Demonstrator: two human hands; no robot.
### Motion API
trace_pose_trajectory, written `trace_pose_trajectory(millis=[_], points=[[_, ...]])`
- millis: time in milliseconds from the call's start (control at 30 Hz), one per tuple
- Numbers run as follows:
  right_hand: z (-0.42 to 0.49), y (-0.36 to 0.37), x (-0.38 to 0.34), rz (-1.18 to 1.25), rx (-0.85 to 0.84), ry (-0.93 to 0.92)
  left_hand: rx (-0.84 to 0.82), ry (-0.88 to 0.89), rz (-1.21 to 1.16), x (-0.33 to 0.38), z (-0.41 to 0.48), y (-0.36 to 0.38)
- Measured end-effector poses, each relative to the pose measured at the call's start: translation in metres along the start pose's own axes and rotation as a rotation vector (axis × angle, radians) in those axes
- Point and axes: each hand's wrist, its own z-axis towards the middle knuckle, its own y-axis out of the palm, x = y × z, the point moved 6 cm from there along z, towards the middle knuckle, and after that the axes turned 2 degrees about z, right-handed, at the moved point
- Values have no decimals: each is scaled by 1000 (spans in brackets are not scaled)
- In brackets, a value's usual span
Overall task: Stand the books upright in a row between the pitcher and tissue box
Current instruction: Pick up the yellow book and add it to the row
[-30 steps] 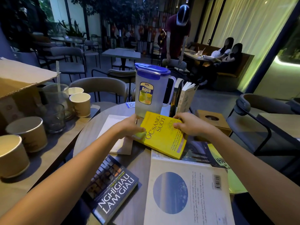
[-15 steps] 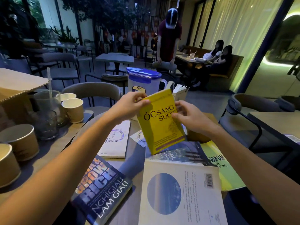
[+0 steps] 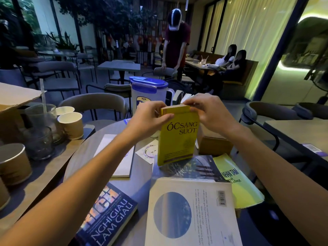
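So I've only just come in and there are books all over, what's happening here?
A person holds a yellow book upright with both hands, the left hand and the right hand pinching its top edge. Behind it are the pitcher, a couple of upright books beside it, and the tissue box to the right. The other books lie flat on the table.

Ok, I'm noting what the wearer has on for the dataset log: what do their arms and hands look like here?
The left arm and right arm are bare as far as the frame shows, with no sleeve in view. The left hand and right hand are ungloved; no watch, bracelet or ring shows on either.
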Motion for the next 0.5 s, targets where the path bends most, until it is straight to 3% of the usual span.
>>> trace_pose_trajectory(millis=[233, 500], points=[[19, -16, 28, -140, 74, 73, 147, 131, 137, 22, 21, 33], [29, -4, 60, -134, 62, 167, 226, 105, 187, 21, 35, 74]])
